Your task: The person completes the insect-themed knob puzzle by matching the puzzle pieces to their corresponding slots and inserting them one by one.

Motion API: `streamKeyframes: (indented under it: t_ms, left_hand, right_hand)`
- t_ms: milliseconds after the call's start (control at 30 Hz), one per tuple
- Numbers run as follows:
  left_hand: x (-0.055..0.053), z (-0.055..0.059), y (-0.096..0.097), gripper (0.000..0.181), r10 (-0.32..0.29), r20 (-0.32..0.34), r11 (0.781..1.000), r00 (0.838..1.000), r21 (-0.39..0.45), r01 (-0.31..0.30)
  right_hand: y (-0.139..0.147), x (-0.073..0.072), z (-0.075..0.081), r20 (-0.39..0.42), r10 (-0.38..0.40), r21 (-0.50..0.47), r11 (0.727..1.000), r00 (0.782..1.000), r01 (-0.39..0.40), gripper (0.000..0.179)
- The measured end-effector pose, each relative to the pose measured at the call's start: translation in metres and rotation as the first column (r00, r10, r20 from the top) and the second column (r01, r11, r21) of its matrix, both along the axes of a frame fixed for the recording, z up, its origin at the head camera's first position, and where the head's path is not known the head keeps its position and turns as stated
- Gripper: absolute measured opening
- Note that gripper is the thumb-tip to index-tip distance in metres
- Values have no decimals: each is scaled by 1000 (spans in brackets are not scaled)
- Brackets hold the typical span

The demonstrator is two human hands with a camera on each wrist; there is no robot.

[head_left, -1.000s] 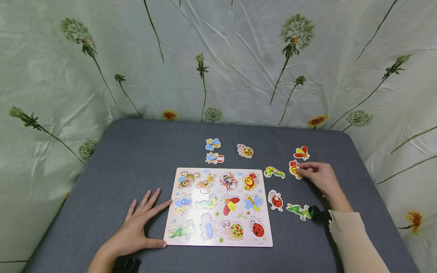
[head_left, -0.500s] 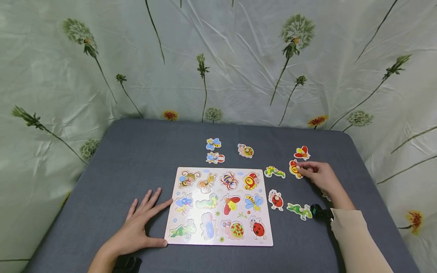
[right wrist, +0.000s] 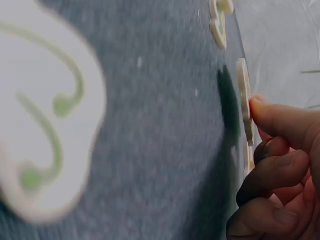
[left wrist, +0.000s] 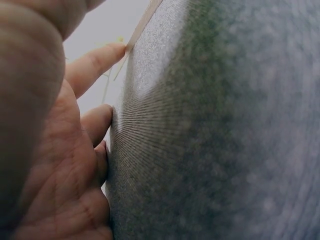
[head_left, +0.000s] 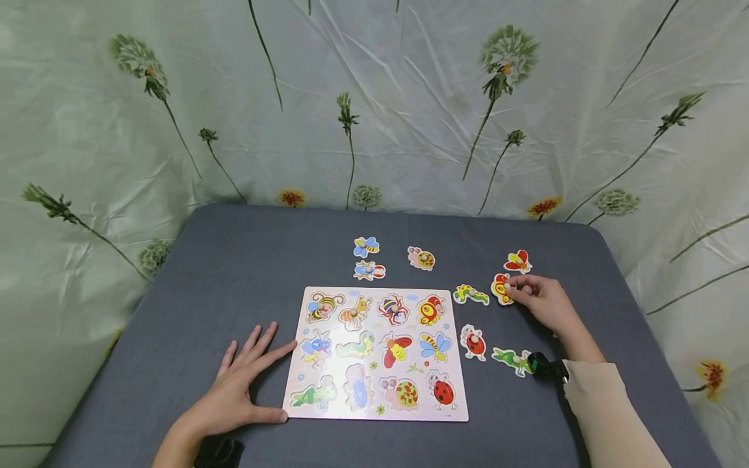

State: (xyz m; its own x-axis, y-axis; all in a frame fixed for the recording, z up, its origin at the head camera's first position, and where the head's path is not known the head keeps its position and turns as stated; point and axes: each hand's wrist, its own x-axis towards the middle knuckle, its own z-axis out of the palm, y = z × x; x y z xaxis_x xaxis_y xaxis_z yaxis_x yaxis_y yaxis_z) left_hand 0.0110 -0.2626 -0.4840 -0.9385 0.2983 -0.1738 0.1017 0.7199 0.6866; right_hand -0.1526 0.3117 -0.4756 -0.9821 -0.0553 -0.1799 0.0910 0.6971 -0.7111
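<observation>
Against board [head_left: 376, 357]: left fingers [head_left: 270, 358] spread | right fingers [head_left: 531, 284] pinch butterfly piece [head_left: 500, 290]

Finely ribbed matt grey cloth [head_left: 263, 260] lies underneath it all, a little fuzzy up close. The puzzle board [head_left: 421, 415] catches the light: smooth and glossy, glare washing out part of its printed face, and it looks like thin wood. The butterfly piece [head_left: 501, 290] seems wooden too, its cut edge pale and bare, while the grasshopper piece [head_left: 510, 359] has a smooth white border. Behind hangs a satiny, creased curtain [head_left: 409, 146]. That sleeve [head_left: 608, 403] is dull woven-looking fabric; the black wrist strap [head_left: 547, 367] could pass for plastic.
</observation>
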Motion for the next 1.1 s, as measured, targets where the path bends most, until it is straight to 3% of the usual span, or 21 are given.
streamKeyframes:
  t_ms: [400,667,1100]
  left_hand:
    - [-1,3,2,110,1,20,1000,1000,5,-1]
    - [0,2,1,111,-3,18,1000,1000,-6,3]
    - [-2,2,1,112,-1,27,1000,1000,-30,2]
  right_hand:
    - [-24,10,7,-24,-32,-38,999,999,31,34]
    - [-39,16,13,4,-48,-83,995,999,48,36]
    - [-62,28,18,32,-19,-92,996,999,22,34]
